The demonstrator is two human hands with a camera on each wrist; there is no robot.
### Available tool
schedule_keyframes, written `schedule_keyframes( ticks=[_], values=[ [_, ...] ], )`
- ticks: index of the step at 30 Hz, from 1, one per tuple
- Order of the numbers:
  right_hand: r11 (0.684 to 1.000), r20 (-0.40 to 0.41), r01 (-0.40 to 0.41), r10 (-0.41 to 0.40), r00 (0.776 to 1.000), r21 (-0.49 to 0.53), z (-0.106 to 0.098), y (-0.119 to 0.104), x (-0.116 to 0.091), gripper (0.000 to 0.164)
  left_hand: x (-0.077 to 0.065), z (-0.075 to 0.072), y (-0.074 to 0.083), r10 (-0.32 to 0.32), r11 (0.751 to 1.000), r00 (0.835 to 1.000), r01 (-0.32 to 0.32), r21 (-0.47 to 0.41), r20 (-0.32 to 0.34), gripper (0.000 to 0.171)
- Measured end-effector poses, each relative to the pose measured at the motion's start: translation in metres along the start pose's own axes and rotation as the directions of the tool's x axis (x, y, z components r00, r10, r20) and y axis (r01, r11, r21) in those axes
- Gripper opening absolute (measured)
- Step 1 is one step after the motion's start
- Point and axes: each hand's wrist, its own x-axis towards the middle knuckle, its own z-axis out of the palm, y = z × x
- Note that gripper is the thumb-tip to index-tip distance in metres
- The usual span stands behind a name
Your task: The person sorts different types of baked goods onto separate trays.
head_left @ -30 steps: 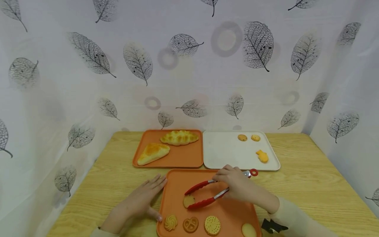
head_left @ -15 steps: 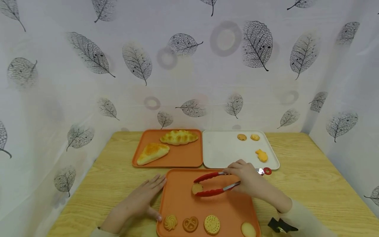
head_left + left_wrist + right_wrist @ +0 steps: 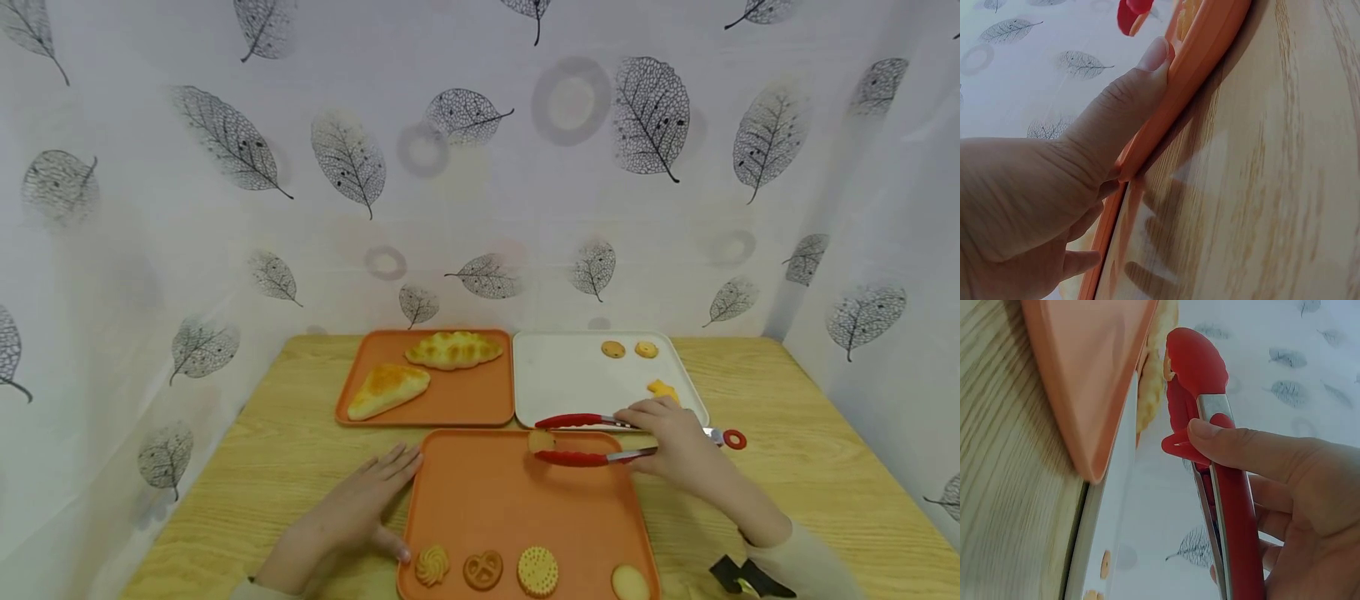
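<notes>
My right hand grips a pair of red-tipped metal tongs, its thumb lying along one arm in the right wrist view. Between the tong tips sits a round cookie, held above the far edge of the front orange tray. My left hand rests at that tray's left rim, fingers straight, thumb touching the edge. Along the tray's near side lie a swirl cookie, a pretzel-shaped cookie, a round dotted cookie and a plain oval cookie.
Behind, a second orange tray bears a triangular pastry and a croissant-like bread. Beside it, a white tray carries two small cookies and a yellow fish-shaped cookie, partly behind my right hand. A leaf-print curtain hangs behind.
My right hand has carried the tongs and cookie right and away from me, from mid-tray to the front tray's far edge. The left hand stays in place.
</notes>
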Motion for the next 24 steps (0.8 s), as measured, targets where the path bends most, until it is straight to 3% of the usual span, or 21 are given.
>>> schedule_keyframes(
  ticks=[7,14,24],
  values=[
    [0.998,-0.043,-0.056,0.055,0.998,-0.03,-0.009,0.02,-0.013,0.061,0.0,0.0,0.001,0.009,1.0,1.0,-0.009,-0.004,-0.001,0.128],
    [0.979,0.012,-0.201,0.201,0.979,-0.019,-0.019,0.037,-0.021,0.06,0.001,-0.001,0.001,0.034,0.999,0.999,-0.034,0.003,-0.008,0.127],
    [0.948,0.059,-0.316,0.318,0.946,-0.045,-0.019,0.062,-0.024,0.06,0.0,-0.001,0.001,0.027,1.0,1.0,-0.027,0.001,-0.009,0.127]
  ],
)
